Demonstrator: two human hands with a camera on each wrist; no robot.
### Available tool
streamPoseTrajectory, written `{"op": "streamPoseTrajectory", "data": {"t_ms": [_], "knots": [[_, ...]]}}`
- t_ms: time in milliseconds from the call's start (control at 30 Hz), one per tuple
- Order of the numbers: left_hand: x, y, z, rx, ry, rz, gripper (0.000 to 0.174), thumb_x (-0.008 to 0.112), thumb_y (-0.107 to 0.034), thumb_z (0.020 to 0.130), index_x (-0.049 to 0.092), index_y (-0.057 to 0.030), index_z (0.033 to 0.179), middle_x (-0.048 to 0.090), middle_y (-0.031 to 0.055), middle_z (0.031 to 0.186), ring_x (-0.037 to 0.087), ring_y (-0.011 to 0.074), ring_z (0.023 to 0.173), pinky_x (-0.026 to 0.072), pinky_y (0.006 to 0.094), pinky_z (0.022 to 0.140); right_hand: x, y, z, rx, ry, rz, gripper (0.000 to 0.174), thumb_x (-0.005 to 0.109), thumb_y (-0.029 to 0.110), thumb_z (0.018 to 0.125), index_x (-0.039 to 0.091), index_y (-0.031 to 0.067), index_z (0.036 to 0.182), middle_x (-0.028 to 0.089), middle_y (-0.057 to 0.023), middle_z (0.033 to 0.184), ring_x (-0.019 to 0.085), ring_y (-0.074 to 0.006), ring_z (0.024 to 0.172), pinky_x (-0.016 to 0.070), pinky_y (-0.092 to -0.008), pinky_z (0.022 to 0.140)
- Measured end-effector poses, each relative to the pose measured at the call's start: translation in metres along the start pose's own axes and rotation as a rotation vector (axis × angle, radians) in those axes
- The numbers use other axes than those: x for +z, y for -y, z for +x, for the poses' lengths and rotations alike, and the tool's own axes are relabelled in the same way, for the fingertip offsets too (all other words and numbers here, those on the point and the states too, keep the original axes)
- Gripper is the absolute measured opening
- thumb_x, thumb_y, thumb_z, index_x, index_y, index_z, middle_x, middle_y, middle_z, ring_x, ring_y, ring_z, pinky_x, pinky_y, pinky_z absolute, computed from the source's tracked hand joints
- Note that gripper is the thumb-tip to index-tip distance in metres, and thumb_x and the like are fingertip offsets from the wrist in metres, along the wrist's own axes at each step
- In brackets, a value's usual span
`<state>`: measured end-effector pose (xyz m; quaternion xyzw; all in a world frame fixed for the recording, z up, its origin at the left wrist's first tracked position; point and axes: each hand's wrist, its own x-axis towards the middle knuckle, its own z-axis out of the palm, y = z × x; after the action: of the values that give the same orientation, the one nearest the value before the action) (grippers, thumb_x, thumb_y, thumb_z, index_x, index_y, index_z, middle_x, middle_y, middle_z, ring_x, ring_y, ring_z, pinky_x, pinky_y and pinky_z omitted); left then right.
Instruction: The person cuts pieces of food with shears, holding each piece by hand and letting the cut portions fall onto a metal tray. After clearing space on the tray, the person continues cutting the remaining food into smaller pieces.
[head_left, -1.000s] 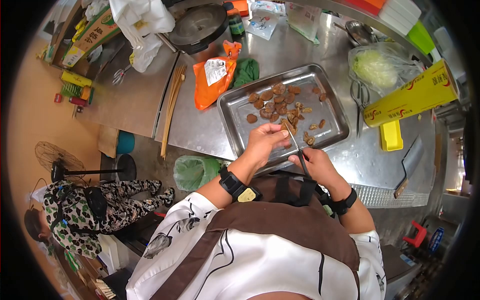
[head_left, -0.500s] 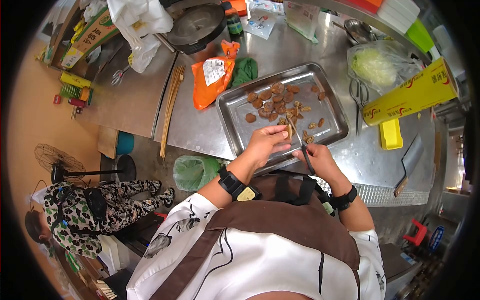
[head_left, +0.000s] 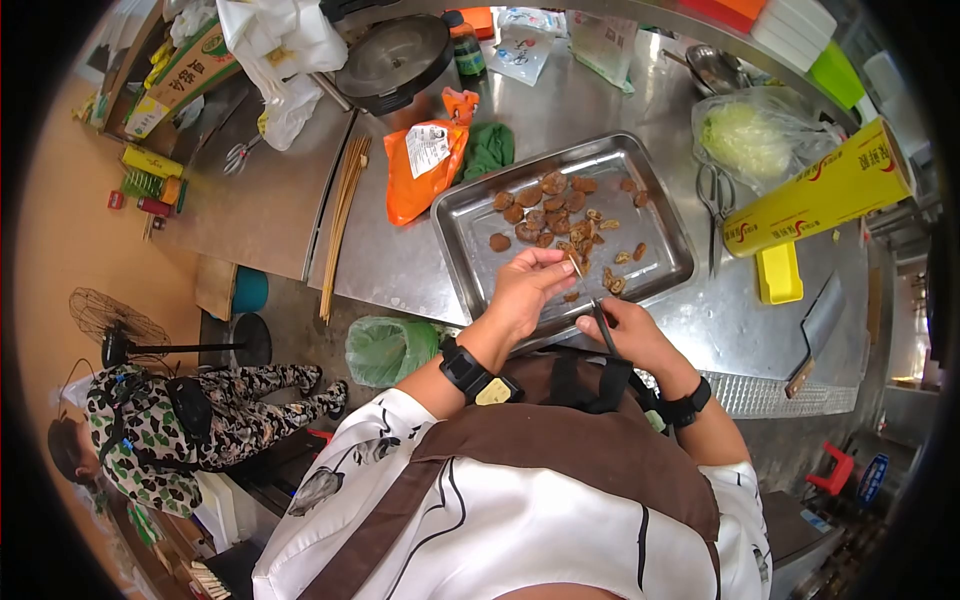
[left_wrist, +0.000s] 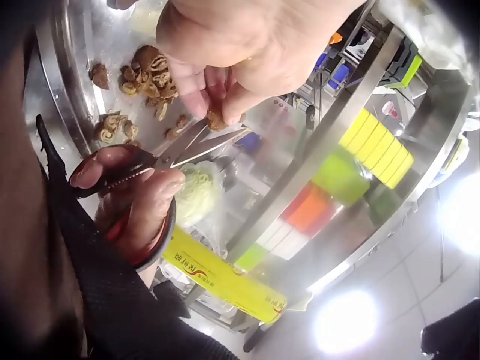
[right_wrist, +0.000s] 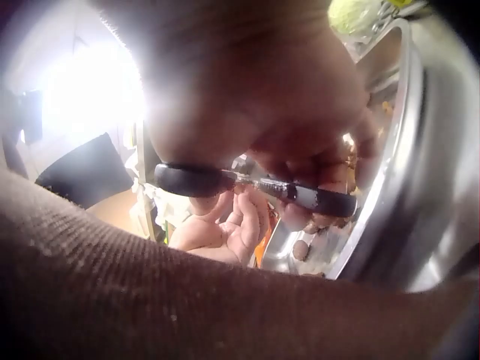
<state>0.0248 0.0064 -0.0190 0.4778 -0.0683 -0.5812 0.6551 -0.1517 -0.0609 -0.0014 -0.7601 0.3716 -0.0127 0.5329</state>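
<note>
My left hand pinches a small brown food piece between thumb and fingertips, over the near part of a steel tray. My right hand grips scissors with black handles, fingers through the loops. In the left wrist view the blades are spread, their tips right by the pinched piece. Whole round brown pieces lie in the tray, with cut curled bits nearer my hands. Seen from the right wrist, the dark handles cross in front of my left hand.
Left of the tray lie an orange bag, a green cloth and thin sticks. On the right are a bagged cabbage, a yellow film box, other scissors and a cleaver. A person stands at left.
The scissors have swung beside the pinched piece and now sit slightly lower, toward my body. My left hand still pinches its piece, close to the same spot.
</note>
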Motion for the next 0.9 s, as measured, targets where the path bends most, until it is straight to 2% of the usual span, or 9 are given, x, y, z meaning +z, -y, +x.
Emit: {"op": "streamPoseTrajectory", "data": {"t_ms": [267, 567, 867, 900], "knots": [[0.003, -0.001, -0.001, -0.007, 0.021, 0.016, 0.015, 0.061, 0.001, 0.082, 0.056, -0.0013, 0.095, 0.059, 0.0084, 0.093, 0.059, 0.0180, 0.088, 0.0518, 0.0311, 0.080, 0.001, -0.002, 0.004, -0.001, 0.028, 0.005, 0.054, 0.063, 0.050, 0.078, 0.053, -0.0015, 0.069, 0.054, -0.0154, 0.063, 0.054, -0.0262, 0.060, 0.0422, -0.0365, 0.057], [-0.004, -0.006, 0.006, -0.058, -0.010, 0.081, 0.017, 0.064, 0.000, 0.079, 0.055, 0.0019, 0.093, 0.061, 0.0116, 0.092, 0.062, 0.0208, 0.084, 0.0542, 0.0316, 0.077, 0.000, -0.008, 0.007, -0.066, -0.043, -0.003, 0.048, 0.067, 0.043, 0.077, 0.053, -0.0015, 0.066, 0.052, -0.0174, 0.057, 0.050, -0.0293, 0.052, 0.0410, -0.0366, 0.052], [-0.009, -0.004, 0.011, -0.131, 0.025, 0.198, 0.012, 0.064, 0.000, 0.080, 0.056, 0.0027, 0.089, 0.062, 0.0129, 0.091, 0.062, 0.0207, 0.083, 0.0548, 0.0319, 0.074, -0.003, -0.007, 0.014, 0.005, 0.035, -0.005, 0.052, 0.068, 0.048, 0.074, 0.056, -0.0020, 0.067, 0.052, -0.0159, 0.057, 0.050, -0.0265, 0.054, 0.0407, -0.0363, 0.053], [-0.009, -0.004, 0.012, -0.145, 0.013, 0.212, 0.012, 0.063, 0.000, 0.080, 0.056, 0.0033, 0.089, 0.062, 0.0134, 0.091, 0.062, 0.0209, 0.083, 0.0552, 0.0318, 0.074, -0.003, -0.009, 0.015, 0.006, 0.022, -0.025, 0.051, 0.068, 0.047, 0.075, 0.056, -0.0021, 0.067, 0.052, -0.0145, 0.056, 0.050, -0.0243, 0.053, 0.0403, -0.0356, 0.053]]}}
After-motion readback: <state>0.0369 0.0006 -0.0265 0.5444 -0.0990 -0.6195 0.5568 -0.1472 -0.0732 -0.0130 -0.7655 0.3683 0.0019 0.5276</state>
